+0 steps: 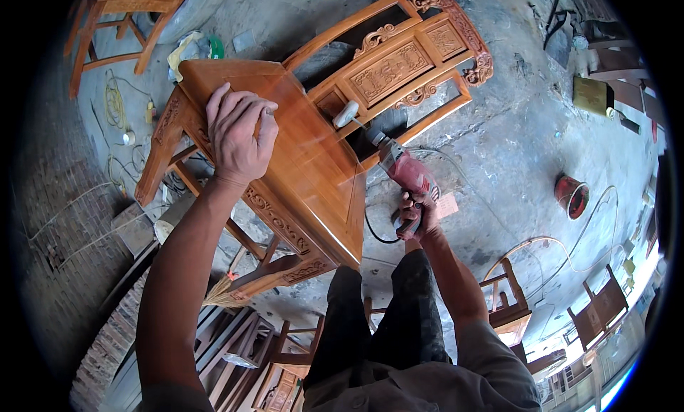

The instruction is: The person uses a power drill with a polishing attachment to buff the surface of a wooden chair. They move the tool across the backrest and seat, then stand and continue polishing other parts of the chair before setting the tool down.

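A carved, orange-brown wooden chair (pixel 313 148) stands tilted in front of me, its ornate backrest (pixel 390 71) pointing to the far right. On the seat's left side rests my left hand (pixel 241 130), fingers slightly bent and apart, with no tool in it. My right hand (pixel 422 216) is wrapped round the grip of a red and grey power drill (pixel 412 173). A pale, rounded polishing head (pixel 346 114) is fitted to the drill's tip. It lies against or just over the lower part of the backrest; contact cannot be made out. The drill's black cord loops beside the chair.
Another wooden chair (pixel 121 27) stands at the far left. A red bucket (pixel 572 197) and an olive metal can (pixel 593 95) are on the concrete floor to the right. Hoses and cords trail across the floor. A straw broom (pixel 224 292) and stacked boards (pixel 228 348) lie at lower left.
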Action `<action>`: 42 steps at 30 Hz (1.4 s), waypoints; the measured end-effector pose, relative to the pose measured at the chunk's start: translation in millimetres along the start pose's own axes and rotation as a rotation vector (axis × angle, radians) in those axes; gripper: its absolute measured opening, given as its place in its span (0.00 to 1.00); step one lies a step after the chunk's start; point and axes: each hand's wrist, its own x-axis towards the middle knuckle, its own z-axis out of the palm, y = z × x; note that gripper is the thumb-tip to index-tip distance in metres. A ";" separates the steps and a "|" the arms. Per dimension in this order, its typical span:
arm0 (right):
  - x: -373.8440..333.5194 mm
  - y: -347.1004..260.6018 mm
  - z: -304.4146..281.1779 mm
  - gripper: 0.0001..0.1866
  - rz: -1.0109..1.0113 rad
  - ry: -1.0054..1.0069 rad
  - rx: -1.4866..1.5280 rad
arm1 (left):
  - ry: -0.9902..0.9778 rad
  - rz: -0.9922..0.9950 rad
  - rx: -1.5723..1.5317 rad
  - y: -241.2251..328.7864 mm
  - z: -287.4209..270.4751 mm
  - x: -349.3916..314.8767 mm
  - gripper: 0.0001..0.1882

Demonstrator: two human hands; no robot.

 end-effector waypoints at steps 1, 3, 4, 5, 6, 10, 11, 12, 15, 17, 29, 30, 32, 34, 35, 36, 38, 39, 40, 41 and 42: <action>0.8 1.6 -2.7 0.16 0.005 -0.002 -0.008 | 0.002 -0.003 0.000 0.2 -1.0 -0.3 0.08; -0.8 7.6 -8.7 0.16 -0.009 0.013 0.029 | 0.008 -0.002 -0.007 0.2 -0.4 -0.6 0.08; -1.0 11.0 -6.2 0.16 -0.015 0.018 0.047 | 0.013 0.000 -0.007 -0.3 -0.5 -0.5 0.08; -1.2 13.4 -3.6 0.16 -0.017 0.023 0.039 | 0.018 0.004 -0.010 -0.3 -0.6 -0.1 0.08; -1.5 15.7 -0.8 0.15 -0.021 0.029 0.033 | 0.017 0.003 -0.008 -0.1 -1.2 0.7 0.08; 4.1 26.3 -0.3 0.15 -0.020 0.008 0.090 | 0.014 0.000 -0.008 -0.1 -1.3 -1.9 0.08; 4.9 28.1 -2.1 0.15 -0.020 0.000 0.115 | 0.015 0.003 -0.012 -0.1 -0.7 -2.0 0.08; 4.5 28.8 -3.9 0.15 -0.020 0.009 0.108 | 0.017 0.004 -0.008 -0.6 -0.3 -1.4 0.08; 0.7 33.3 -5.8 0.15 -0.018 0.026 0.089 | 0.018 0.003 0.006 -1.7 -0.1 -2.6 0.08; -1.0 37.7 -11.3 0.14 -0.025 0.013 0.082 | 0.020 0.008 0.017 -1.4 0.1 -1.5 0.08; 22.8 30.6 11.8 0.14 0.013 -0.021 0.072 | 0.022 -0.017 0.005 -2.1 -1.0 -2.5 0.08; 24.8 29.2 14.8 0.13 0.011 -0.024 0.079 | 0.032 -0.014 0.000 -2.2 -0.9 -1.0 0.08; 29.2 26.8 16.0 0.13 0.014 -0.043 0.112 | 0.044 -0.007 -0.015 -0.9 0.4 0.0 0.08; 27.5 26.1 16.4 0.13 0.018 -0.036 0.093 | 0.010 -0.023 0.000 1.6 -1.3 -1.4 0.10; 26.5 25.6 17.1 0.13 0.020 -0.034 0.083 | -0.005 -0.029 0.008 2.2 -2.0 -1.3 0.11; 23.3 25.9 17.1 0.13 -0.002 -0.013 0.068 | -0.003 -0.031 0.005 1.9 -1.9 -0.6 0.11; 15.3 25.6 13.9 0.13 0.005 -0.016 0.070 | -0.003 -0.037 0.004 0.9 -2.2 -1.6 0.11; 10.3 24.9 12.1 0.13 0.008 -0.018 0.071 | -0.003 -0.039 -0.001 0.8 -2.1 -2.2 0.11; 6.2 24.8 10.8 0.13 0.004 0.012 0.056 | -0.001 -0.039 -0.004 1.1 -1.8 -1.7 0.11; 4.4 25.9 9.9 0.13 0.004 0.020 0.065 | 0.000 -0.040 -0.007 1.2 -1.9 -1.3 0.11; 3.4 26.8 9.2 0.13 0.005 0.027 0.074 | 0.005 -0.040 -0.014 1.1 -2.3 -1.0 0.11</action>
